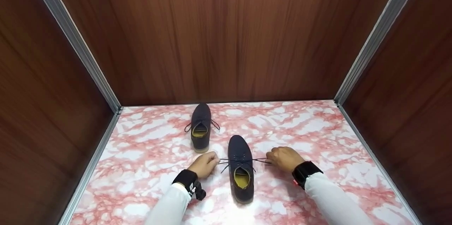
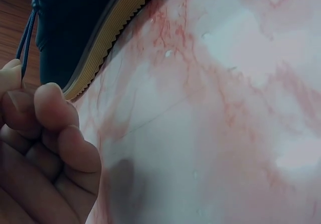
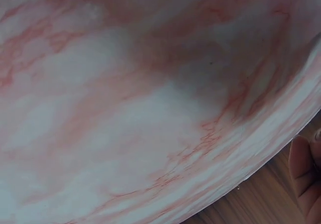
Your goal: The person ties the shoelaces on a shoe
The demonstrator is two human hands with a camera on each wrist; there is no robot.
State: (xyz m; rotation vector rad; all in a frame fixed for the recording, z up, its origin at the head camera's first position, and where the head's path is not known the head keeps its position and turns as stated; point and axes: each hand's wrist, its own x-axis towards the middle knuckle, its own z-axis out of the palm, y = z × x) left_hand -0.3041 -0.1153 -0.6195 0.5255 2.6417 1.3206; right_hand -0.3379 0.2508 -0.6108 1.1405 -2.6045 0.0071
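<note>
A dark navy lace-up shoe [image 1: 240, 147] with a yellow lining stands between both hands, toe pointing away. To its left, my left hand [image 1: 206, 165] pinches a dark shoelace loop [image 1: 224, 160], drawn out sideways. On the other side my right hand [image 1: 284, 158] grips the opposite loop [image 1: 260, 160], also stretched outward. The left wrist view shows the shoe's ridged tan sole [image 2: 108, 45] and the lace [image 2: 26, 40] running into the curled fingers. Only part of the right hand [image 3: 307, 176] enters the right wrist view, and its lace is out of sight there.
A matching shoe [image 1: 201, 126] with its laces in a bow stands farther back on the left. The red-and-white marbled tabletop [image 1: 310, 126] is bounded by brown wood-grain panels [image 1: 226, 37] at the back and both sides, joined by metal corner strips [image 1: 381, 34].
</note>
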